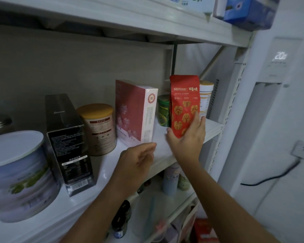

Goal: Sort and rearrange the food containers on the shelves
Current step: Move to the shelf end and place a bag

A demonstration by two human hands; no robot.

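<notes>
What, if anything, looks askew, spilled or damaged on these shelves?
Nothing spilled or damaged. Only the red walnut bag stands out: the right hand grips its lower end in front of the green tin, forward of the row.

On the middle shelf (162,152), from left to right: large tin (19,176), upright carton (68,142) just beside it, lidded canister (98,128) behind the carton's right side, flat box (135,113) on end, small can (163,111), pouch (184,102), tall canister (206,99) at the far right. Pouch upright in front of the small can and tall canister, gripped low by the right hand (186,140); left hand (137,160) before the shelf edge, below the flat box. Bottles (169,179) on the shelf beneath (167,201); packs (249,11) on the shelf above (147,23), right end.
</notes>
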